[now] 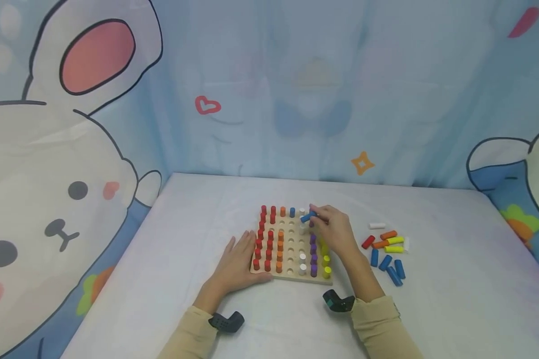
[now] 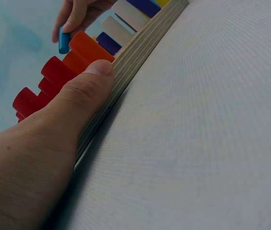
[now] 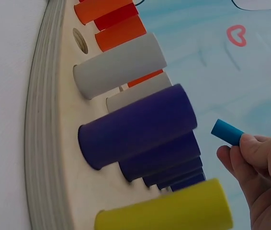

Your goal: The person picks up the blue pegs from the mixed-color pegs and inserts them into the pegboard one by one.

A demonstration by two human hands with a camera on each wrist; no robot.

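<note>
Just right of centre frame, the right hand (image 1: pixel 334 229) pinches a blue peg (image 1: pixel 306 218) in its grip, free end slanting lower left, over the board (image 1: pixel 296 277); the left hand (image 1: pixel 238 263), farther off, rests with fingers extended.

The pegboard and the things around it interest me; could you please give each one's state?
Pegboard: flat, partly filled
Blue peg: pinched, tilted, above the board
Standing pegs: upright in holes
Loose pegs: lying on the table
Right hand: pinching the blue peg
Left hand: resting against the board
</note>
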